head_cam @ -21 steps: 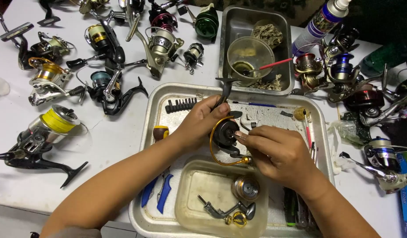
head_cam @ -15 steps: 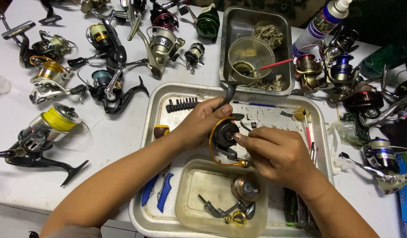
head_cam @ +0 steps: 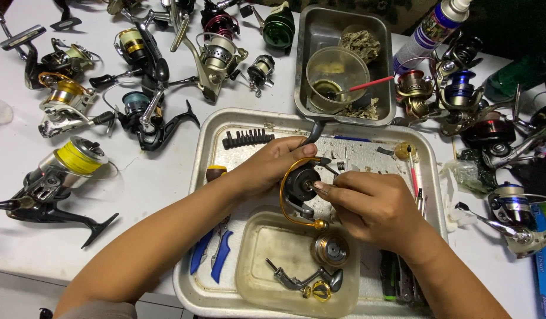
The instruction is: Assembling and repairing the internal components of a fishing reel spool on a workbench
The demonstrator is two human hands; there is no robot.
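Scene: worktable seen from above, crowded with fishing reels; a metal tray [head_cam: 202, 177] sits in the middle.
Left hand: the left hand [head_cam: 267, 168] is closed around a black spinning reel body [head_cam: 301, 184] with a gold bail wire, held just above the tray.
Right hand: the right hand [head_cam: 373, 207] is pinched narrow, fingertips [head_cam: 318, 186] pressed to the centre of the reel's rotor.
Reel location: middle of the tray, between both hands.
Near side: a clear plastic tub [head_cam: 249, 266] holds a spool [head_cam: 330, 249] and a handle [head_cam: 296, 280].
Step in hand: judged to be work at the rotor's centre, a part being loosened or seated.
Next move: a steady left grip and a fine finger turn seem called for.
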